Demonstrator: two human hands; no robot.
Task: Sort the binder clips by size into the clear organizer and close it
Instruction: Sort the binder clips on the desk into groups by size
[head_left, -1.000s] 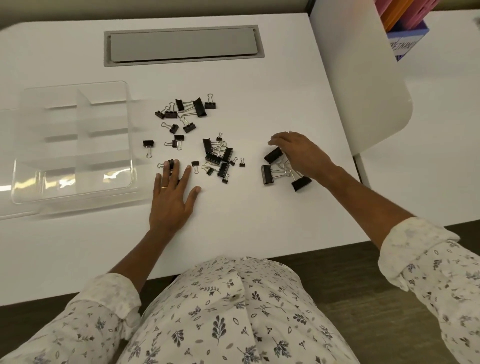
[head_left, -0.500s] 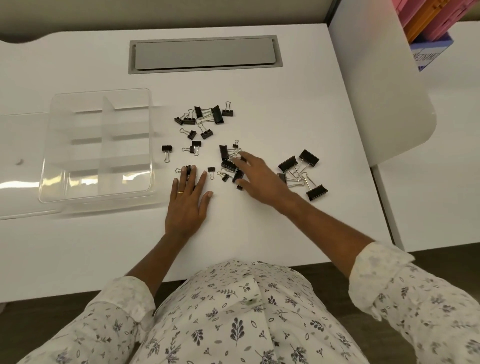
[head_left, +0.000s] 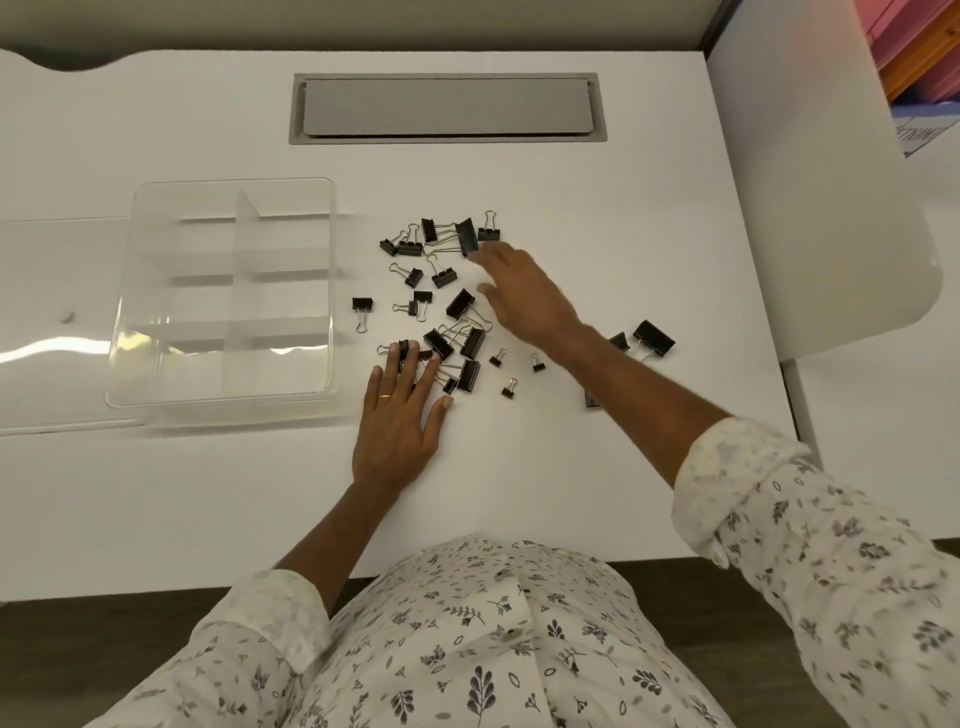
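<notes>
The left hand lies flat, palm down, its fingers straight and a little spread, the thumb angled out to the right. A gold ring sits on its ring finger. The bare left forearm runs back and down to a rolled floral left cuff. The right hand is stretched farther forward, palm down, fingers extended and loosely fanned toward the upper left, thumb held apart below them, gripping nothing; its fingertips are blurred. The bare right forearm slants back to the right into a rolled right cuff.
</notes>
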